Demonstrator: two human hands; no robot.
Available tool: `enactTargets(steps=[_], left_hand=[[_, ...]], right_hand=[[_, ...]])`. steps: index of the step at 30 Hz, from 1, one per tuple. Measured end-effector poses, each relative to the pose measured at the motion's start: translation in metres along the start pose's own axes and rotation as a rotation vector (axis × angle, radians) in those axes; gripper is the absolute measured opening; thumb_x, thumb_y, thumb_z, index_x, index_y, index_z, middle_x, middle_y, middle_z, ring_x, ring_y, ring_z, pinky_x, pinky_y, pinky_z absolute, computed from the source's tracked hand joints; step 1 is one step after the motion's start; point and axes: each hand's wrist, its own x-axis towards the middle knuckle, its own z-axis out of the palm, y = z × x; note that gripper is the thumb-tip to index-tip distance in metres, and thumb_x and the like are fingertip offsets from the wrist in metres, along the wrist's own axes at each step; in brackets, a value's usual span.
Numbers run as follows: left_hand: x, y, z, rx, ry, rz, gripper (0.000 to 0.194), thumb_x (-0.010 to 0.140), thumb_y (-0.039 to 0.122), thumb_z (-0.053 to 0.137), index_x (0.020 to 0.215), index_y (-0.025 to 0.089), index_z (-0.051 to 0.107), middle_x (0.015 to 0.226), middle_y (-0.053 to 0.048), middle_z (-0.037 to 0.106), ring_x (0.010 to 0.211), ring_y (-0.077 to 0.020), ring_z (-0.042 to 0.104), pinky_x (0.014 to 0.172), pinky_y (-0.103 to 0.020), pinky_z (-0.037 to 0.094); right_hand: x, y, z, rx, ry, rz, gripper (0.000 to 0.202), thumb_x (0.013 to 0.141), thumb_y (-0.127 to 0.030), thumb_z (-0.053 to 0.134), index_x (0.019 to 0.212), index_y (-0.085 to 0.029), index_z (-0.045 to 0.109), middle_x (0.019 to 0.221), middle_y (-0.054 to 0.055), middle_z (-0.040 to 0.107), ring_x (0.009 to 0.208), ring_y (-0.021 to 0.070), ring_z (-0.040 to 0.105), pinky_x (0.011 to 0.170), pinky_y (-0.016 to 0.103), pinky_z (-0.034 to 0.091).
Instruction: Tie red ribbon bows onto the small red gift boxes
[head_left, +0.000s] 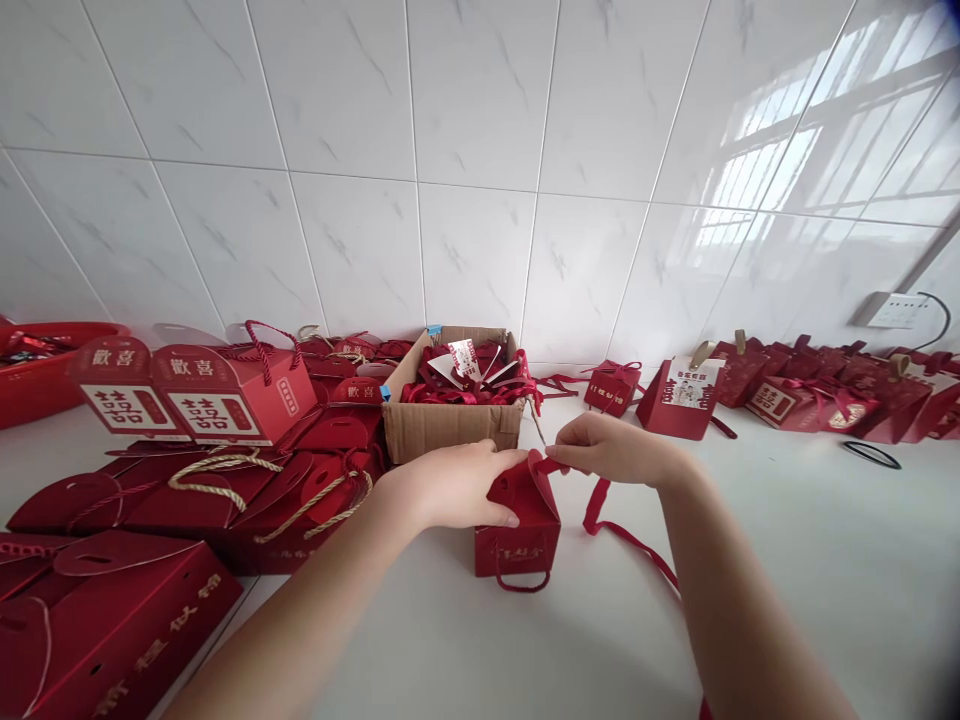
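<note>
A small dark red gift box (517,545) with gold lettering and a cord handle hanging at its front stands on the white counter. My left hand (469,485) is wrapped over its left side and top, thumb on the front slope. At the box's peak, my right hand (592,450) pinches a red ribbon (634,538), fingertips close to the top flap. The ribbon's loose length trails down to the counter and runs behind my right forearm. Part of the box top is hidden by my left fingers.
Behind stands an open cardboard carton (450,430) filled with red ribbons and tags. Stacked red gift boxes (217,400) crowd the left. Along the wall at right are more red boxes (814,400), a black loop (870,455) and a power socket (892,310). A red basin (37,380) sits far left.
</note>
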Motion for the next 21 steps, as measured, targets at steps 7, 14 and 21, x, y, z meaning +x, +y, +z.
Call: enactTargets(steps=[7, 14, 21], left_hand=[[0.005, 0.003, 0.005, 0.005, 0.113, 0.09, 0.047, 0.091, 0.049, 0.029, 0.132, 0.034, 0.048, 0.13, -0.008, 0.051, 0.118, -0.0289, 0.047, 0.091, -0.042, 0.042], [0.019, 0.002, 0.012, -0.136, 0.211, 0.102, 0.034, 0.086, 0.041, 0.038, 0.091, 0.024, 0.067, 0.095, -0.006, 0.067, 0.08, -0.0222, 0.062, 0.063, -0.031, 0.045], [0.029, -0.004, 0.012, -0.395, 0.224, 0.042, 0.024, 0.077, 0.04, 0.053, 0.081, 0.021, 0.065, 0.088, -0.003, 0.07, 0.075, -0.0195, 0.063, 0.058, -0.026, 0.044]], right_hand=[[0.003, -0.001, 0.0, -0.001, -0.011, 0.053, 0.04, 0.079, -0.045, 0.051, 0.053, -0.018, 0.038, 0.053, -0.005, 0.028, 0.046, 0.0075, 0.021, 0.041, 0.024, 0.017], [0.005, -0.003, 0.001, -0.061, -0.053, 0.053, 0.038, 0.081, -0.047, 0.048, 0.057, -0.018, 0.051, 0.055, -0.001, 0.046, 0.046, 0.0089, 0.033, 0.042, 0.024, 0.025], [0.006, -0.006, 0.005, -0.049, -0.072, 0.025, 0.036, 0.083, -0.044, 0.049, 0.06, -0.017, 0.053, 0.067, 0.003, 0.062, 0.058, 0.0123, 0.05, 0.046, 0.024, 0.033]])
